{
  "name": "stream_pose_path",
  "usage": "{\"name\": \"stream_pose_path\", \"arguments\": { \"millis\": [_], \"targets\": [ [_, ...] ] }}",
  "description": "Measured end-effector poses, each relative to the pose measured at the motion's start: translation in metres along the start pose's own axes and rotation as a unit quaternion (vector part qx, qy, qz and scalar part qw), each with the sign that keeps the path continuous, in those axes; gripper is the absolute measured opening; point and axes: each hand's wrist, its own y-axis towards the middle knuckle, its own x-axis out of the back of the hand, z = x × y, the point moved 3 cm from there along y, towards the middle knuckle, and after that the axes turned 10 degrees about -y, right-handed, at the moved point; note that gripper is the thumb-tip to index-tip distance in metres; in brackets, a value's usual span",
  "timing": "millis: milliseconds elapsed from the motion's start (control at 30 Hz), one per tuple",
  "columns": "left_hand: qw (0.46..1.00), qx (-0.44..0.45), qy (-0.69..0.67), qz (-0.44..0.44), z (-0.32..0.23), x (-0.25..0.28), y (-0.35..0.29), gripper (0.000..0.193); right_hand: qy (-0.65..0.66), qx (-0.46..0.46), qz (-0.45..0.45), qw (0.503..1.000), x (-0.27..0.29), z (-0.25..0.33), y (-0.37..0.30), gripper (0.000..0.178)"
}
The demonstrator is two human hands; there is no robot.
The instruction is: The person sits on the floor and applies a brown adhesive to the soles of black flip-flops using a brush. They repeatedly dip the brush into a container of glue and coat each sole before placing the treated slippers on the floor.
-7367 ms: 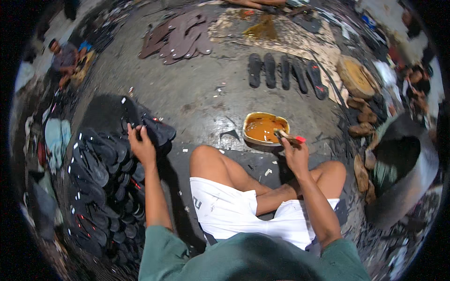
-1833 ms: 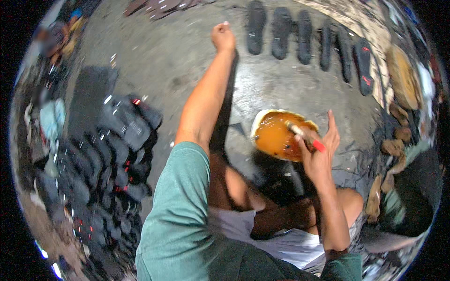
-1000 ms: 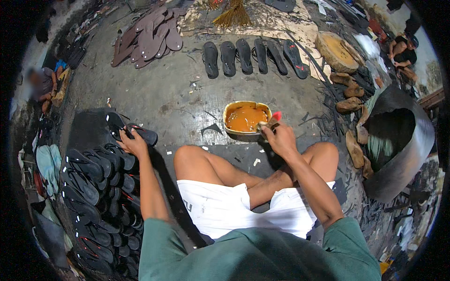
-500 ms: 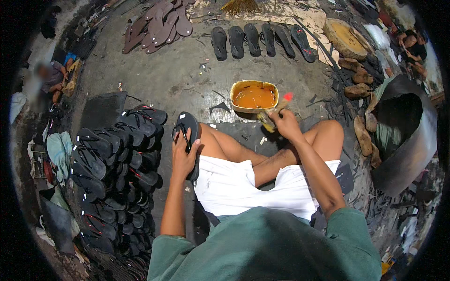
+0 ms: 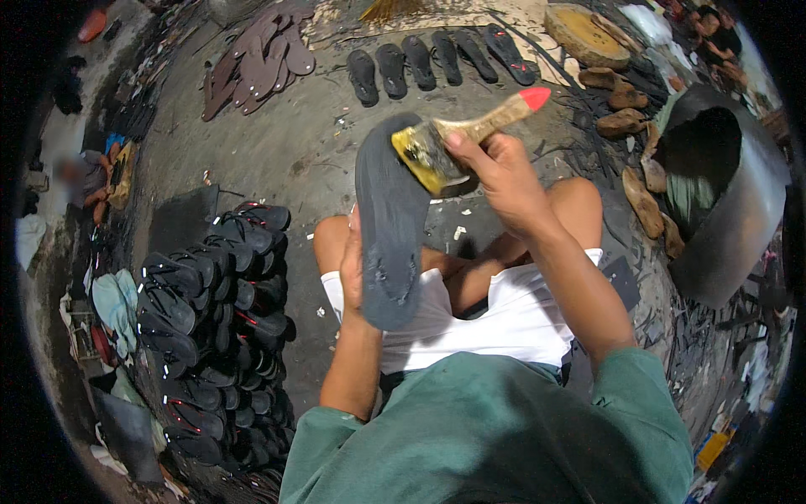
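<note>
The left hand (image 5: 356, 267) clasped a long black rubber sandal (image 5: 390, 223) by its left edge; the fingers beneath the sole were hidden, so their spread could not be told. The sandal was raised over the person's lap, broad end away from the body, probably to present its strapless face to the other hand. The right hand (image 5: 508, 181) pinched a flat wooden brush (image 5: 477, 124) low on its red-tipped handle, likely for close control, its yellow-smeared bristles (image 5: 413, 158) overlapping the sandal's broad end and seemingly touching it. Together, sandal and brush blocked the view of the grey concrete floor (image 5: 294, 151) just beyond. Toward that floor's left edge, beside the person's left knee, overlapped a dense stack of strapped black sandals (image 5: 214, 328), apparently bunched to save room within arm's reach. Near the far edge lay a row of six black sandals (image 5: 418, 65), perhaps lined up to separate them, with a patterned beige sheet (image 5: 525, 17) behind. A pile of flat brown soles (image 5: 264, 63) sat toward the far left corner. Along the right edge, brown wooden foot-shaped blocks (image 5: 623, 123) and a curled dark sheet (image 5: 729, 244) hemmed in the right side.
</note>
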Motion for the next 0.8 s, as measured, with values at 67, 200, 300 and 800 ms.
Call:
{"name": "stream_pose_path", "arguments": {
  "millis": [67,200,300,800],
  "targets": [
    [0.998,0.050,-0.015,0.029,0.013,-0.006,0.001,0.050,-0.100,0.013,-0.027,0.995,0.018,0.007,0.009,0.044],
    [0.998,0.055,0.041,0.012,0.021,-0.014,0.002,0.046,-0.100,0.223,0.041,0.969,0.010,0.017,-0.014,0.023],
    [0.994,0.103,-0.030,0.009,0.018,-0.007,0.010,0.045,-0.229,0.372,0.159,0.885,-0.016,0.032,-0.060,0.015],
    [0.986,0.049,-0.098,0.127,0.010,-0.017,0.025,0.050,-0.170,0.179,0.006,0.969,0.017,0.004,-0.016,0.020]
  ]
}}
